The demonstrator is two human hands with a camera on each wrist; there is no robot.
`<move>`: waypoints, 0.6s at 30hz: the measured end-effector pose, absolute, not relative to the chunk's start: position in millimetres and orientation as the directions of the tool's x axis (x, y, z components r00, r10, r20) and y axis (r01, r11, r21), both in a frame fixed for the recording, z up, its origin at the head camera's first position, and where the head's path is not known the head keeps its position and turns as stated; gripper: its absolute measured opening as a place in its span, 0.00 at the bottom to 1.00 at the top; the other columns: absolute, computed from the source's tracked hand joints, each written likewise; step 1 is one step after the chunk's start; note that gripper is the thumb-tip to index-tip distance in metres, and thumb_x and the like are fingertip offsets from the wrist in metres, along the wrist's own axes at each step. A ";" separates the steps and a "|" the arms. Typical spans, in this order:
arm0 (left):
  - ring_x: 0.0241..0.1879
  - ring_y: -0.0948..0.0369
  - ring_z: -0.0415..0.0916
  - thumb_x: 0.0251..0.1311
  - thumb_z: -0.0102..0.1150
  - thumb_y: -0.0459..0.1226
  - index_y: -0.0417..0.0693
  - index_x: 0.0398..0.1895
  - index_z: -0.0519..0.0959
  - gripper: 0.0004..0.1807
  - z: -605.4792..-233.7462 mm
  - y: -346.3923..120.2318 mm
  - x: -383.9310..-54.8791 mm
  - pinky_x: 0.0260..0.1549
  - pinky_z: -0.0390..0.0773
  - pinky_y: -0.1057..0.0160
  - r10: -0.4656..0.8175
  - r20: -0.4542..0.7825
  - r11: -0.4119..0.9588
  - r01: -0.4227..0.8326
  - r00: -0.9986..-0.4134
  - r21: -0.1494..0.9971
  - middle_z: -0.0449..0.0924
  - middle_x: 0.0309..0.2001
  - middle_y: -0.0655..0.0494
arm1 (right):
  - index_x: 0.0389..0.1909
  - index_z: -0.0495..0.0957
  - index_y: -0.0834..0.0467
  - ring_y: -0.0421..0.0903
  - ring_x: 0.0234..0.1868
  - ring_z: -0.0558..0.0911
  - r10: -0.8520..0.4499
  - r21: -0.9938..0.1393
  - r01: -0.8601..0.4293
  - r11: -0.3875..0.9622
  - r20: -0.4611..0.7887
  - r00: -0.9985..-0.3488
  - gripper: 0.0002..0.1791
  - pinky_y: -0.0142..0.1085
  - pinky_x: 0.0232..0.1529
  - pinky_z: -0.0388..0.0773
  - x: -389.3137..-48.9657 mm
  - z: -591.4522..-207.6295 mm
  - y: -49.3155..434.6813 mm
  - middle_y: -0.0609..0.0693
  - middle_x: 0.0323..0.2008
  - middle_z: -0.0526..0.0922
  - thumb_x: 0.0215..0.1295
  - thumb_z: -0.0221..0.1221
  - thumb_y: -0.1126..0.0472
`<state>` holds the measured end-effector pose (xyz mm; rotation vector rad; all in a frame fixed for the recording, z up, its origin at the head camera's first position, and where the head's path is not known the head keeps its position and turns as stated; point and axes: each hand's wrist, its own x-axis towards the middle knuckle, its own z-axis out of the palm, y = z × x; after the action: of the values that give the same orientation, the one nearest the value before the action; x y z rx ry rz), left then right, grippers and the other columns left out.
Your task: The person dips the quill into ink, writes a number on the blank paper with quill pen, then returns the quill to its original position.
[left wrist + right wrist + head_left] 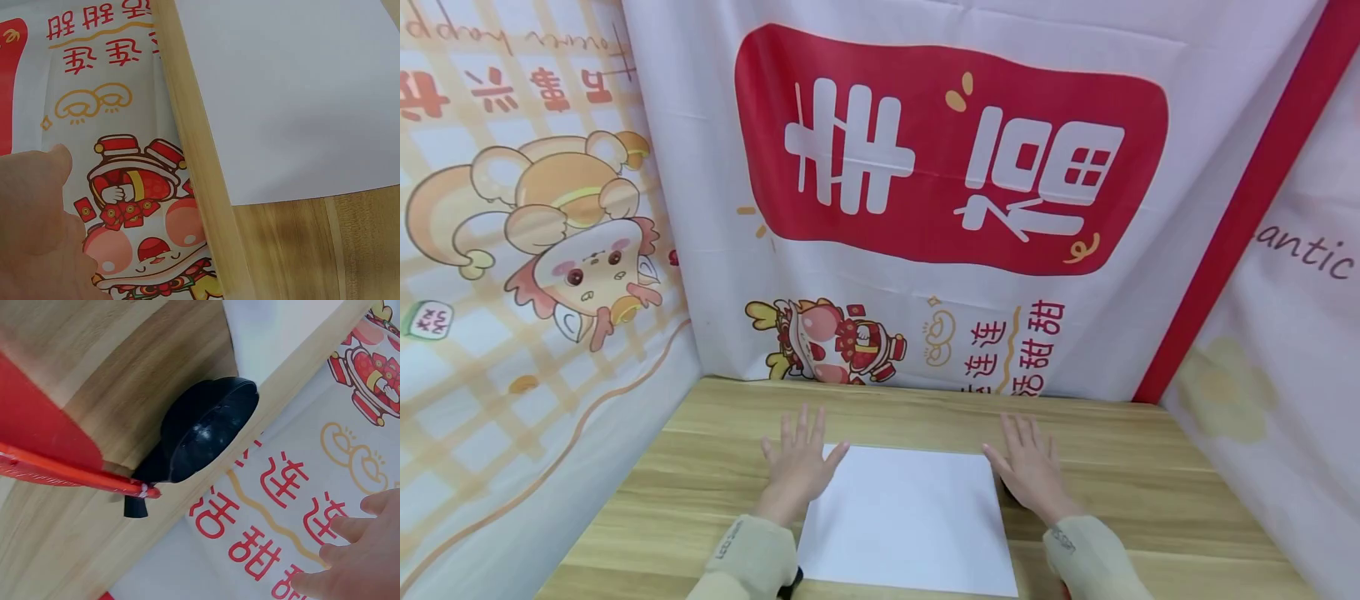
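A white sheet of paper [910, 521] lies flat on the wooden table [647, 492], between the two hands. My left hand [801, 462] is held with fingers spread near the paper's left side, its thumb over the far left corner. My right hand [1033, 467] is likewise spread, at the paper's far right corner. Neither holds anything. Under the right hand, mostly hidden in the head view, is a black bowl-shaped thing [212, 428] with a short flared stem. Beside it in the right wrist view is a red sheet-like thing [44, 419] with a rod-like edge.
A white cloth with a red panel [940, 158] hangs along the table's far edge. Printed cloths also hang on the left [550, 275] and on the right [1270, 333], closing in the table on three sides.
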<state>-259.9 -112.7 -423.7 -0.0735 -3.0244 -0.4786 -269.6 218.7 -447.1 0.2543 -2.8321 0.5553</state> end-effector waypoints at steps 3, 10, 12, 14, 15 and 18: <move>0.67 0.40 0.25 0.64 0.35 0.61 0.48 0.72 0.42 0.41 -425.3 -114.1 -259.3 0.54 0.25 0.31 0.030 0.076 0.948 0.053 -0.997 0.315 0.33 0.71 0.42 | 0.69 0.49 0.64 0.66 0.67 0.43 -0.119 -0.349 -0.214 0.912 0.275 -0.954 0.39 0.63 0.60 0.32 -270.1 -450.5 223.3 0.68 0.67 0.49 0.68 0.44 0.42; 0.67 0.38 0.25 0.65 0.36 0.59 0.45 0.72 0.46 0.40 -428.7 -118.9 -256.5 0.53 0.23 0.31 0.031 0.073 0.948 0.052 -0.997 0.313 0.33 0.71 0.41 | 0.69 0.49 0.64 0.67 0.66 0.44 -0.101 -0.359 -0.189 0.914 0.249 -0.963 0.39 0.63 0.61 0.32 -265.4 -451.0 229.9 0.68 0.67 0.49 0.68 0.43 0.41; 0.67 0.38 0.26 0.65 0.36 0.59 0.45 0.72 0.46 0.40 -429.4 -119.6 -256.1 0.53 0.22 0.31 0.034 0.073 0.948 0.055 -0.997 0.313 0.33 0.71 0.41 | 0.69 0.49 0.65 0.68 0.66 0.45 -0.095 -0.363 -0.183 0.914 0.246 -0.964 0.39 0.63 0.61 0.33 -264.2 -451.3 231.4 0.69 0.67 0.50 0.68 0.44 0.42; 0.67 0.38 0.25 0.65 0.36 0.59 0.44 0.72 0.46 0.40 -429.8 -120.2 -255.5 0.53 0.22 0.32 0.035 0.075 0.947 0.057 -0.997 0.317 0.33 0.71 0.41 | 0.69 0.50 0.65 0.68 0.66 0.45 -0.091 -0.360 -0.177 0.916 0.244 -0.966 0.39 0.63 0.61 0.34 -263.3 -451.8 233.0 0.69 0.66 0.50 0.68 0.43 0.41; 0.67 0.38 0.25 0.65 0.36 0.59 0.44 0.72 0.46 0.40 -430.4 -120.4 -255.5 0.53 0.22 0.32 0.034 0.076 0.946 0.057 -0.997 0.318 0.33 0.71 0.41 | 0.69 0.50 0.65 0.68 0.66 0.45 -0.089 -0.361 -0.176 0.916 0.245 -0.966 0.39 0.63 0.60 0.34 -262.9 -452.2 233.9 0.69 0.66 0.51 0.68 0.43 0.41; 0.67 0.38 0.25 0.65 0.37 0.59 0.44 0.72 0.46 0.40 -431.9 -120.6 -255.8 0.52 0.21 0.31 0.028 0.071 0.943 0.050 -0.997 0.329 0.32 0.71 0.41 | 0.69 0.50 0.65 0.68 0.66 0.45 -0.089 -0.358 -0.173 0.917 0.238 -0.967 0.41 0.64 0.60 0.34 -261.9 -453.4 236.7 0.70 0.66 0.51 0.68 0.40 0.38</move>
<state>-255.8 -120.6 -431.9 -0.0615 -3.0318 -0.5163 -261.9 236.7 -453.4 0.1981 -2.8619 0.5637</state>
